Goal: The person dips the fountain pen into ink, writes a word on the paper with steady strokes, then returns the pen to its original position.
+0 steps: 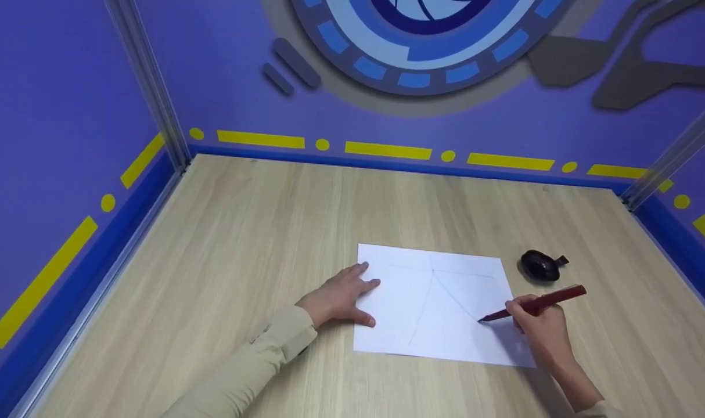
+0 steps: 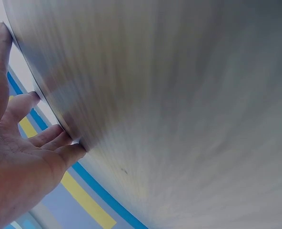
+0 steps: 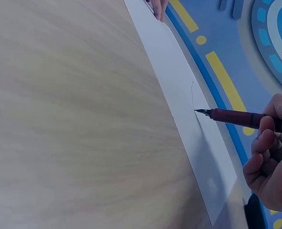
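A white sheet of paper (image 1: 387, 302) lies on the wooden table, bearing thin lines: a roughly horizontal one near its top and two that spread downward from it. My left hand (image 1: 344, 293) rests on the paper's left edge with fingers spread; the left wrist view shows the fingertips (image 2: 76, 151) along that edge. In my right hand (image 1: 541, 331) I grip a dark red fountain pen (image 1: 553, 297). Its nib (image 3: 203, 112) touches the paper at the lower end of the right slanting line, as the right wrist view also shows.
A small black rounded object (image 1: 539, 267) with a short tab sits on the table (image 1: 259, 232) to the right of the paper. Blue panels (image 1: 225, 75) with yellow dashes and metal corner posts (image 1: 149, 75) bound the table at the back and sides.
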`<state>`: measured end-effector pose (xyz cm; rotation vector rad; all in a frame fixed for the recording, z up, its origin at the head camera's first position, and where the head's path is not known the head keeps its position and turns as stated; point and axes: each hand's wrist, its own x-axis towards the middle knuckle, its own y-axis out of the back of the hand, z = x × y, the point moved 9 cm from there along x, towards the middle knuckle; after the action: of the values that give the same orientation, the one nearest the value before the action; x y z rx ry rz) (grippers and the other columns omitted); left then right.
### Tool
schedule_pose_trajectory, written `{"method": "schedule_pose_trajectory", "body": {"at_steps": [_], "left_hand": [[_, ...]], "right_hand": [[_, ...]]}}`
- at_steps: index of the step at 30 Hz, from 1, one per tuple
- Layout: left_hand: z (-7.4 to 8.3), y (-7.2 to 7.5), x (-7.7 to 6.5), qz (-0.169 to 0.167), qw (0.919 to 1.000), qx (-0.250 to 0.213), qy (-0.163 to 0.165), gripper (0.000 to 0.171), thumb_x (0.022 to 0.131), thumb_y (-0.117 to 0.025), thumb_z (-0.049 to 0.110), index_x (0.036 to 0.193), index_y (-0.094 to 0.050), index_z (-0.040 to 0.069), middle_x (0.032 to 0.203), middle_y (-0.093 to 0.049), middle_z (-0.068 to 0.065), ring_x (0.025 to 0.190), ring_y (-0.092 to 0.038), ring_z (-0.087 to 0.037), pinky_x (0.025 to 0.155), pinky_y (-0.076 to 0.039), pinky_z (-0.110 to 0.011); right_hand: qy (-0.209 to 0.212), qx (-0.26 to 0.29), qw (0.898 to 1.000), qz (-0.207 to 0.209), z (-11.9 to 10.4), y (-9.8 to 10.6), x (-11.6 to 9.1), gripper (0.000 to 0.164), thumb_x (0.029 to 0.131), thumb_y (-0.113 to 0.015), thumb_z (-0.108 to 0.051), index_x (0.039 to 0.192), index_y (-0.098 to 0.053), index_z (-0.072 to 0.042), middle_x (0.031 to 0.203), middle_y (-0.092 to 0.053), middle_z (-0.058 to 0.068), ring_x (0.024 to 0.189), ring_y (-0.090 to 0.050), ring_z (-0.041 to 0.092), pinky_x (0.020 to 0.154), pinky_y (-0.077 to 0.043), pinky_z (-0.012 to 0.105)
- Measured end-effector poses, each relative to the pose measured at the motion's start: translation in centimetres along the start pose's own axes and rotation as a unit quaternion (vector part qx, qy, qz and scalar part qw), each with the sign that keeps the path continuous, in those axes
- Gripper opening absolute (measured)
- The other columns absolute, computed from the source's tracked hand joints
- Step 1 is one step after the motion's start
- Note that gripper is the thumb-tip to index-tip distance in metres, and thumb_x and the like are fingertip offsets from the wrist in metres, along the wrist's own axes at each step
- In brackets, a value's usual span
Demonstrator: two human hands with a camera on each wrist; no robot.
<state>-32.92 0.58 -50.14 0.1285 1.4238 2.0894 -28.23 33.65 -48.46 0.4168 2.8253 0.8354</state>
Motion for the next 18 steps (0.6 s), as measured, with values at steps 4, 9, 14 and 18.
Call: {"method": "schedule_pose_trajectory", "body": {"at_steps": [4, 9, 14, 18], "left_hand": [[0.06, 0.07, -0.01, 0.001, 1.0000, 0.006, -0.003, 0.081, 0.075, -0.073, 0.048, 0.144, -0.039, 0.020, 0.158, -0.017, -0.008, 0.147, -0.016, -0.028, 0.118, -0.023, -0.043], [0.13, 0.19, -0.07, 0.005, 0.9999, 0.010, -0.011, 0.081, 0.075, -0.074, 0.048, 0.142, -0.041, 0.018, 0.157, -0.020, -0.011, 0.145, -0.019, -0.030, 0.117, -0.025, -0.044], [0.07, 0.22, -0.06, 0.005, 0.9999, 0.007, -0.010, 0.081, 0.075, -0.073, 0.049, 0.143, -0.040, 0.018, 0.157, -0.019, -0.010, 0.146, -0.019, -0.029, 0.118, -0.024, -0.043], [0.12, 0.30, -0.09, 0.005, 0.9999, 0.008, -0.008, 0.081, 0.075, -0.072, 0.049, 0.143, -0.040, 0.018, 0.157, -0.019, -0.010, 0.146, -0.019, -0.029, 0.118, -0.024, -0.044]], "right_hand": [[0.003, 0.000, 1.000, 0.003, 0.07, 0.18, -0.08, 0.023, 0.089, -0.061, -0.021, 0.093, -0.060, 0.001, 0.056, -0.049, -0.004, 0.053, -0.045, 0.007, 0.047, -0.036, 0.023], [0.017, -0.004, 1.000, 0.003, -0.04, 0.24, -0.14, 0.020, 0.089, -0.061, -0.019, 0.091, -0.061, 0.001, 0.054, -0.048, -0.005, 0.051, -0.045, 0.006, 0.045, -0.036, 0.024], [0.016, -0.010, 1.000, 0.002, -0.01, 0.40, -0.21, 0.018, 0.088, -0.061, -0.018, 0.090, -0.061, 0.000, 0.054, -0.048, -0.006, 0.051, -0.044, 0.006, 0.045, -0.036, 0.024], [0.017, -0.020, 1.000, 0.002, 0.01, 0.66, -0.24, 0.018, 0.088, -0.061, -0.018, 0.090, -0.062, 0.000, 0.055, -0.049, -0.006, 0.051, -0.044, 0.005, 0.045, -0.037, 0.023]]}}
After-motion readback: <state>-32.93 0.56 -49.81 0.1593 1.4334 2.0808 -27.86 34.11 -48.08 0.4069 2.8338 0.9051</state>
